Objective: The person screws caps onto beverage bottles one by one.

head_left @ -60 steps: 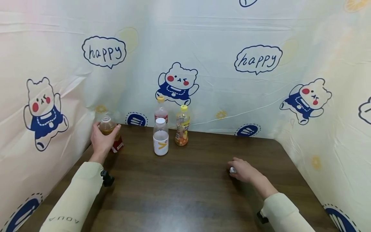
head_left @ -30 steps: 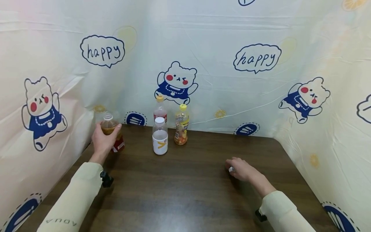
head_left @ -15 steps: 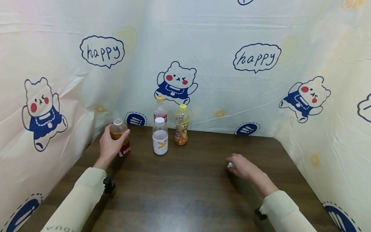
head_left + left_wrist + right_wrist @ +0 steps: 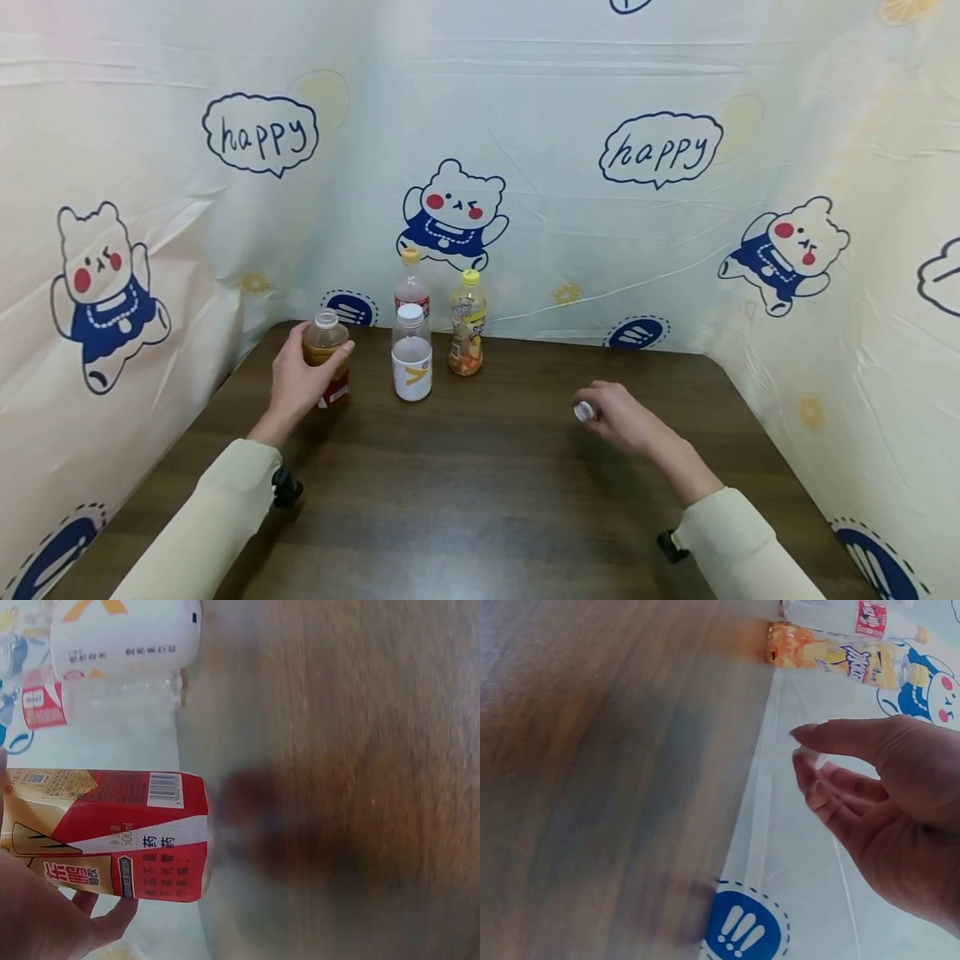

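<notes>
My left hand grips a drink bottle near the table's back left, thumb on the right side and fingers behind. Amber liquid shows under its pale, whitish mouth. In the left wrist view this bottle has a red and gold label, its base close over the wood. My right hand, on the right half of the table, pinches a small white bottle cap between thumb and fingertips. The right wrist view shows the cap mostly hidden by the fingers.
Right of the held bottle stands a white-capped bottle with a white label. Behind it is a pink-tinted bottle with an orange cap; beside them, a yellow-capped bottle with orange contents. A printed curtain hangs around the wooden table.
My left hand has carried the bottle to the right and slightly nearer, towards the standing bottles. My right hand has risen a little and moved slightly left, turning the cap's round face into view.
</notes>
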{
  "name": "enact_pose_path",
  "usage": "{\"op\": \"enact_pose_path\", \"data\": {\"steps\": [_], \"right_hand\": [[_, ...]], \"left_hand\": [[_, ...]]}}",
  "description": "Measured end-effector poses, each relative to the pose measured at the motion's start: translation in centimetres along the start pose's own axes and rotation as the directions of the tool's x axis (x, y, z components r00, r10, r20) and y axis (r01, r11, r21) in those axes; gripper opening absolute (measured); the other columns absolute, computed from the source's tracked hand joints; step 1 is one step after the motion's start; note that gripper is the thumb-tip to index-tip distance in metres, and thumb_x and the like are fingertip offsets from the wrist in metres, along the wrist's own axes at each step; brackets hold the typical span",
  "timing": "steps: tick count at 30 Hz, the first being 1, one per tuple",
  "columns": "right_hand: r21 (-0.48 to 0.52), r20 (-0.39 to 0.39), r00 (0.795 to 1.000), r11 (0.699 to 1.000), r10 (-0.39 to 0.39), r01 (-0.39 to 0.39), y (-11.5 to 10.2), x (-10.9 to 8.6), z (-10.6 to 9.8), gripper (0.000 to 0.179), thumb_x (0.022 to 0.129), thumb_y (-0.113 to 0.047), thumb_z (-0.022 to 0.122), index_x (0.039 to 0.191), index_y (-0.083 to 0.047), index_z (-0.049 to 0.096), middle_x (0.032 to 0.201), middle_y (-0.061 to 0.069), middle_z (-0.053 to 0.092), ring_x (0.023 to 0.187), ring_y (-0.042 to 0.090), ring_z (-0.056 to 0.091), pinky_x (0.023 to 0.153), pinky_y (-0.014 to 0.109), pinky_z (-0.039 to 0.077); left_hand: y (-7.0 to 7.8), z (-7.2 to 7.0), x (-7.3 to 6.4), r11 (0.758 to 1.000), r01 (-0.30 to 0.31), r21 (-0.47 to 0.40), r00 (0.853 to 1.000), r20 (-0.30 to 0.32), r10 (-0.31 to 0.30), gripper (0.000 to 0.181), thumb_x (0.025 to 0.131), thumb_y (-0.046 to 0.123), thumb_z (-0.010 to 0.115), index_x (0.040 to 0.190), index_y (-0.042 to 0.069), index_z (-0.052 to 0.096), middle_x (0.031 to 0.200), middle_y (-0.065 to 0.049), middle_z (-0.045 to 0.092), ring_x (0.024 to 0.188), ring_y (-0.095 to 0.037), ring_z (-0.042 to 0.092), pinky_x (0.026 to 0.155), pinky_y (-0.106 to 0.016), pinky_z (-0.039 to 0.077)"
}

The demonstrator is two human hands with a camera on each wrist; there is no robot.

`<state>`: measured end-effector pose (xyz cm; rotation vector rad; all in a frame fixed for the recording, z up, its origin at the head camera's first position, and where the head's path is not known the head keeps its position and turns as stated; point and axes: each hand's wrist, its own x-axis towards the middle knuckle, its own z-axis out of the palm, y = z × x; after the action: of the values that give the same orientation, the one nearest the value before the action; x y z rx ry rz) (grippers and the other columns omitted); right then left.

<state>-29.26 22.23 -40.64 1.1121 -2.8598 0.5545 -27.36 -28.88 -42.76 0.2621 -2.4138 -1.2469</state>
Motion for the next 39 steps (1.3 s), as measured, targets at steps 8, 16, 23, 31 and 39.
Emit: {"op": "enact_pose_path", "data": {"steps": [8, 16, 23, 31, 39], "right_hand": [[-0.009, -0.033, 0.999, 1.000, -0.010, 0.010, -0.9, 0.8, -0.9, 0.028, 0.093, -0.010, 0.075, 0.119, -0.008, 0.067, 0.106, 0.004, 0.070, 0.088, 0.014, 0.063, 0.078, 0.035, 0.058], [-0.064, -0.041, 0.999, 0.998, 0.001, -0.003, -1.6, 1.0, -1.3, 0.027, 0.098, -0.026, 0.070, 0.121, -0.013, 0.068, 0.106, -0.002, 0.069, 0.088, 0.015, 0.063, 0.078, 0.037, 0.055], [-0.083, -0.038, 0.999, 0.996, 0.035, -0.038, -1.7, 1.2, -1.5, 0.029, 0.099, -0.032, 0.068, 0.123, -0.014, 0.068, 0.108, 0.000, 0.070, 0.093, 0.023, 0.066, 0.080, 0.042, 0.055], [-0.080, -0.027, 0.998, 0.996, 0.049, -0.051, -1.9, 1.4, -1.5, 0.033, 0.100, -0.036, 0.068, 0.125, -0.014, 0.067, 0.110, 0.000, 0.070, 0.091, 0.016, 0.063, 0.080, 0.042, 0.056], [-0.080, -0.038, 0.998, 0.996, 0.039, -0.042, -2.2, 1.6, -1.4, 0.032, 0.099, -0.034, 0.068, 0.125, -0.016, 0.066, 0.112, -0.001, 0.069, 0.093, 0.016, 0.063, 0.081, 0.042, 0.056]], "left_hand": [[1.9, 0.4, -1.4, 0.999, -0.050, -0.016, 0.998, 0.038, 0.050, 0.093, 0.091, 0.061, 0.067, 0.157, 0.010, 0.029, 0.151, -0.025, 0.044, 0.133, -0.046, 0.048, 0.103, -0.069, 0.041], [3.0, 1.3, -2.8, 0.995, -0.094, -0.033, 0.993, 0.063, 0.096, 0.087, 0.091, 0.059, 0.070, 0.154, 0.012, 0.033, 0.148, -0.023, 0.047, 0.130, -0.045, 0.051, 0.102, -0.068, 0.044], [3.5, 2.4, -3.5, 0.990, -0.142, -0.024, 0.980, 0.134, 0.144, 0.085, 0.089, 0.060, 0.071, 0.152, 0.014, 0.037, 0.146, -0.020, 0.049, 0.129, -0.043, 0.052, 0.101, -0.067, 0.045], [4.9, 4.4, -4.6, 0.983, -0.174, -0.057, 0.965, 0.189, 0.181, 0.082, 0.087, 0.059, 0.074, 0.149, 0.016, 0.042, 0.144, -0.015, 0.053, 0.127, -0.036, 0.054, 0.102, -0.063, 0.047], [6.6, 6.8, -5.9, 0.979, -0.185, -0.083, 0.946, 0.255, 0.200, 0.085, 0.086, 0.060, 0.076, 0.153, 0.021, 0.040, 0.150, -0.012, 0.050, 0.135, -0.035, 0.051, 0.105, -0.065, 0.043]]}}
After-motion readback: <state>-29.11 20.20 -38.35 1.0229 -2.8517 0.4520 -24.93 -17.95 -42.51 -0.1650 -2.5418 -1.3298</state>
